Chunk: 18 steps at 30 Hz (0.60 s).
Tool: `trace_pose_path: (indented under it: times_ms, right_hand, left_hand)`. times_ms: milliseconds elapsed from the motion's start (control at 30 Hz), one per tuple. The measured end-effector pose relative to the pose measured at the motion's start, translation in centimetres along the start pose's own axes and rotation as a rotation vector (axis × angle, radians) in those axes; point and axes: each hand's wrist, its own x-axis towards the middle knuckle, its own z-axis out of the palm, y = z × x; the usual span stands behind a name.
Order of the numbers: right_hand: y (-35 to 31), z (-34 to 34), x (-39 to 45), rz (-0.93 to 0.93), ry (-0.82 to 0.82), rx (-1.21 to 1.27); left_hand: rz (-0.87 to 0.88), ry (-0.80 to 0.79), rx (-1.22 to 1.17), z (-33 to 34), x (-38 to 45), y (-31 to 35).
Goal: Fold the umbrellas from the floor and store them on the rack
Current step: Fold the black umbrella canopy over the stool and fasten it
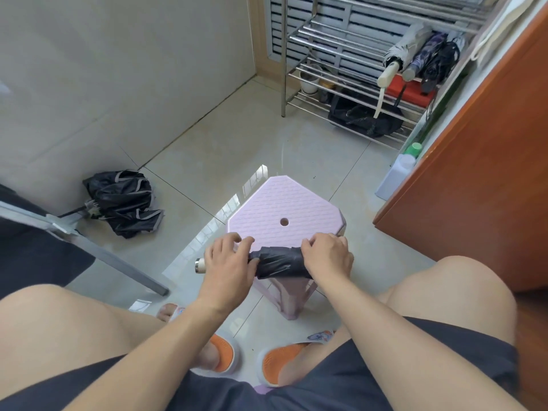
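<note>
Head view: my left hand [226, 262] and right hand [327, 256] grip the soft, light umbrella [278, 262] at the stool's [281, 203] near edge.

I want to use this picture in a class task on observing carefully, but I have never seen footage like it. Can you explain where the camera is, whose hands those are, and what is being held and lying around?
There is no machine here. The single picture comes from a wide-angle camera worn on a person's head, looking forward and down, so you see their own arms, knees and orange slippers.

The left hand and right hand both grip a rolled black umbrella, lying across the near edge of a pink plastic stool. Its pale handle sticks out past the left hand.

On the tiled floor to the left lies another black umbrella, still loose and crumpled. At the far right stands a metal rack with three folded umbrellas already stored on a shelf. A white bottle stands beside the wooden cabinet.
</note>
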Motion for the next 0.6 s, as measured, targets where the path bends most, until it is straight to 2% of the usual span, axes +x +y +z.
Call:
trace_pose_path:
  times_ms: [33,100,133,167,233,300,333,400,500,600]
  right_hand:
    - [-0.7,-0.2,0.5,0.038,-0.024,-0.019]
    - [-1.7,-0.6,1.7,0.089,-0.114,-0.037]
    - [-1.8,-0.9,2.2,0.072,-0.148,-0.047]
    - [-1.8,-1.4,2.5,0.007,-0.162,-0.057]
    - [-0.8,-2.6,2.2,-0.280,-0.150,-0.108]
    - [1.2,-3.8,1.2,-0.616,-0.267,-0.285]
    - [2.4,-3.8,0.8,-0.718,-0.322,-0.402]
    - [4.1,-3.2,0.9,-0.762,-0.308,-0.548]
    - [2.9,-3.1,2.7,-0.751,-0.173,-0.559]
    - [1.6,-4.6,3.2,-0.921,-0.011,-0.571]
  left_hand:
    - [0.127,0.019,0.006,0.1,-0.3,0.4]
    - [0.383,-0.082,0.077,0.7,-1.1,1.7]
    - [0.397,-0.161,0.121,1.1,-1.1,2.3]
    - [0.346,-0.220,0.159,1.6,-0.7,2.8]
    - [0.218,-0.300,0.170,2.2,1.0,3.1]
    - [0.195,-0.351,0.186,2.3,2.6,3.0]
    - [0.213,-0.368,0.212,2.3,3.1,2.9]
    - [0.245,-0.400,0.264,2.3,3.4,3.0]
    - [0.173,-0.442,0.272,1.5,4.4,3.6]
    - [0.124,-0.417,0.273,-0.2,6.4,3.9]
